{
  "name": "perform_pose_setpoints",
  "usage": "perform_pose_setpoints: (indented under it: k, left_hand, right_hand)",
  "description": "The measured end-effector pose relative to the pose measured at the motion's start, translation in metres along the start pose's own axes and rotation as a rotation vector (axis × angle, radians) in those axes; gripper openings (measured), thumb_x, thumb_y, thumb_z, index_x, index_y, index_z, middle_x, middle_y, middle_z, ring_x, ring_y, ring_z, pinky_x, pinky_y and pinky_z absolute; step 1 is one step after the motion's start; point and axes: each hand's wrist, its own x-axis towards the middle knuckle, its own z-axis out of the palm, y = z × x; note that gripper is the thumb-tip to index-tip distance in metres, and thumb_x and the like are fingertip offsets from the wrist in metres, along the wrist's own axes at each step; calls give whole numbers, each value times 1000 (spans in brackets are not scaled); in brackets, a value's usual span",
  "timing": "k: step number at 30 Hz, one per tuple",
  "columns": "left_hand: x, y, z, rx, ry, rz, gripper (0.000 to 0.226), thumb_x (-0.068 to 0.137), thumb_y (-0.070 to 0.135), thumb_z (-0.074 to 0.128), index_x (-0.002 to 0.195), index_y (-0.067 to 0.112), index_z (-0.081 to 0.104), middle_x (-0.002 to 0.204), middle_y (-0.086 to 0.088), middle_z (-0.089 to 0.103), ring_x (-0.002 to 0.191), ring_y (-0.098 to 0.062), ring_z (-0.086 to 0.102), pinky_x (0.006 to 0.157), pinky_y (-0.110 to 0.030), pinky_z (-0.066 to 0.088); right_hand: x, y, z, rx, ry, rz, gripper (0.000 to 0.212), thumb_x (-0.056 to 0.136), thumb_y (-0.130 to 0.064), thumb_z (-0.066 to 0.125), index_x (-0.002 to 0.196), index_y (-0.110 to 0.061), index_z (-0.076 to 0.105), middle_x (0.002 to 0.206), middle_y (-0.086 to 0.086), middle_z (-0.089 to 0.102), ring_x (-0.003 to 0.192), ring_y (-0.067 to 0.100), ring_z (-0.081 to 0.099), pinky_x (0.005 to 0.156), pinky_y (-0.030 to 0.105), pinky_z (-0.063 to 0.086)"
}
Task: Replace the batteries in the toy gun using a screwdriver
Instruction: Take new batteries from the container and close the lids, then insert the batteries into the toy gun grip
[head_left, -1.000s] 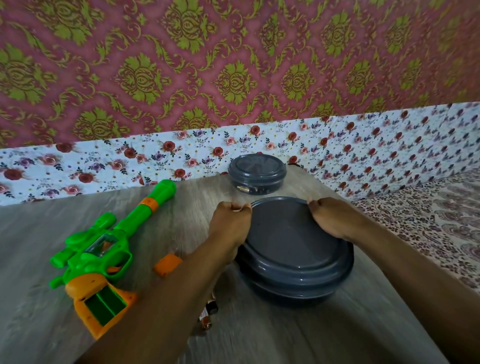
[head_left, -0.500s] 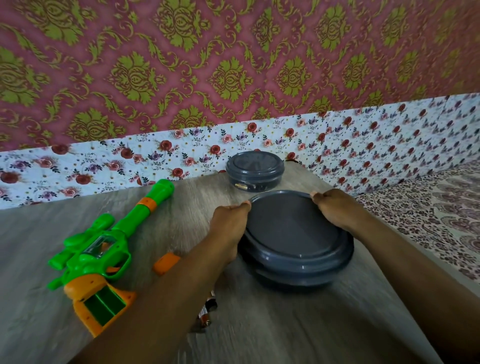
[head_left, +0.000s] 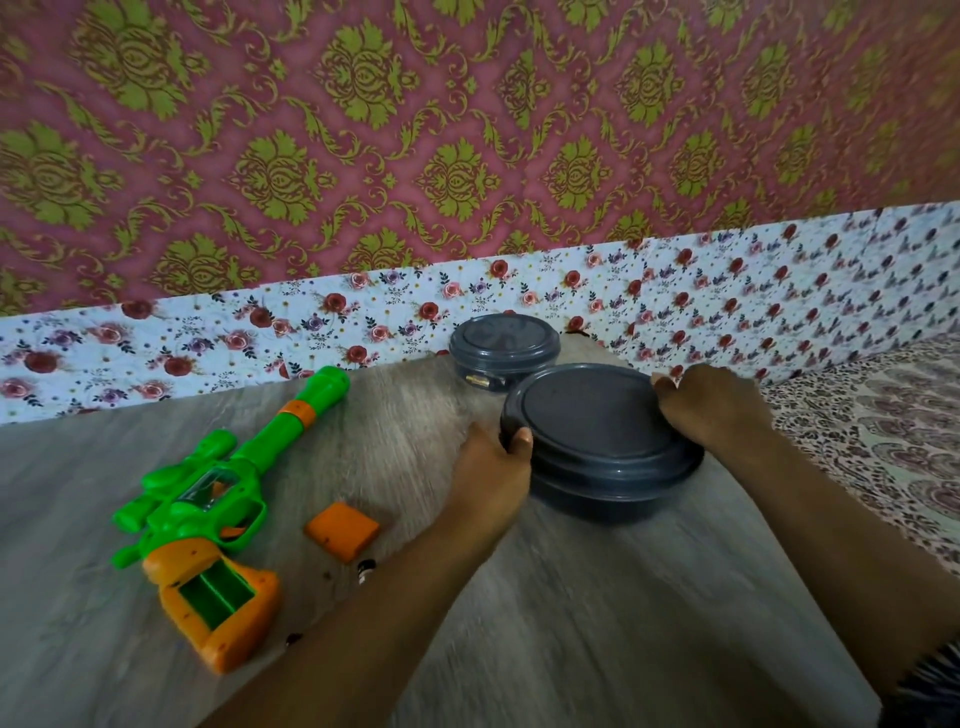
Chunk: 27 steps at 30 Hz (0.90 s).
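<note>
Hands on the large grey lidded container (head_left: 597, 447), centre right of the frame: left hand (head_left: 491, 470) curled against its left rim, thumb on the lid edge; right hand (head_left: 711, 405) curled over the upper right rim. Small grey lidded container (head_left: 504, 349) just behind, near the floral border. Toy gun (head_left: 208, 499), green with orange grip, lower left on the wooden table (head_left: 597, 623), battery compartment open. Orange battery cover (head_left: 342, 530) beside it. Batteries partly hidden under the left forearm.
</note>
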Motion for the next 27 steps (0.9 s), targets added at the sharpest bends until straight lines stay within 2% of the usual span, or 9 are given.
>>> perform_pose_setpoints:
  k: [3, 6, 9, 12, 15, 18, 23, 25, 27]
  left_hand:
    - [-16, -9, -15, -12, 53, 68, 35, 95, 30, 48, 127, 16, 45, 124, 2, 54, 106, -13, 54, 89, -29, 47]
    - [-33, -13, -32, -62, 139, 156, 40, 93, 22, 54, 131, 19, 44, 129, 5, 49, 113, -8, 48, 91, -22, 40]
    - [-47, -18, -61, -83, 265, 241, 34, 90, 16, 58, 123, 22, 48, 119, 9, 50, 110, -2, 46, 93, -22, 41]
    - [-56, -25, -97, -67, 389, 284, 34, 89, 10, 58, 121, 18, 49, 118, 9, 50, 111, -2, 45, 94, -23, 40]
    - [-63, -35, -132, 3, 473, 226, 36, 88, 10, 60, 122, 13, 50, 120, 5, 51, 115, -8, 45, 101, -26, 37]
    - [-73, -47, -161, 90, 490, 138, 37, 82, 20, 67, 116, 11, 53, 122, -3, 56, 115, -18, 51, 102, -35, 40]
    - [-90, -54, -183, 738, 542, -85, 60, 85, 43, 59, 124, 3, 41, 120, -21, 52, 114, -38, 50, 91, -37, 40]
    - [-88, -58, -188, 905, 444, -200, 62, 86, 56, 49, 121, 4, 45, 120, -20, 56, 115, -35, 52, 90, -34, 41]
    - [-83, -63, -194, 955, 311, -238, 55, 85, 63, 43, 114, 18, 58, 119, -12, 61, 113, -29, 56, 85, -29, 43]
  right_hand:
    - [-19, -22, -7, -165, 277, -260, 44, 91, -42, 38, 95, -3, 59, 104, 21, 59, 102, 38, 53, 89, 44, 43]
    - [-52, -66, -12, -10, 327, -589, 33, 90, -33, 41, 95, -8, 62, 93, 12, 64, 91, 29, 55, 85, 38, 45]
    - [-94, -111, -8, 224, 147, -784, 22, 88, -27, 49, 86, -12, 64, 87, 6, 66, 79, 19, 59, 72, 37, 52]
    - [-121, -143, 4, 241, -114, -872, 15, 85, -20, 53, 79, -10, 62, 87, 7, 67, 75, 20, 60, 63, 33, 50]
    - [-131, -159, 17, 133, -343, -900, 13, 82, -14, 56, 87, -10, 68, 93, 9, 68, 85, 23, 63, 73, 37, 54]
    - [-133, -161, 25, 121, -458, -900, 16, 78, -9, 59, 88, -11, 71, 97, 8, 70, 87, 20, 64, 80, 39, 55]
    - [-130, -146, 30, 94, -612, -935, 16, 76, -15, 68, 90, -21, 70, 93, -2, 69, 81, 9, 62, 75, 30, 54]
    - [-129, -139, 33, 142, -687, -929, 19, 75, -17, 71, 93, -21, 69, 87, -2, 66, 70, 5, 58, 60, 24, 51]
    - [-129, -133, 34, 184, -793, -896, 25, 73, -18, 74, 96, -20, 65, 84, -2, 63, 61, 5, 55, 48, 22, 47]
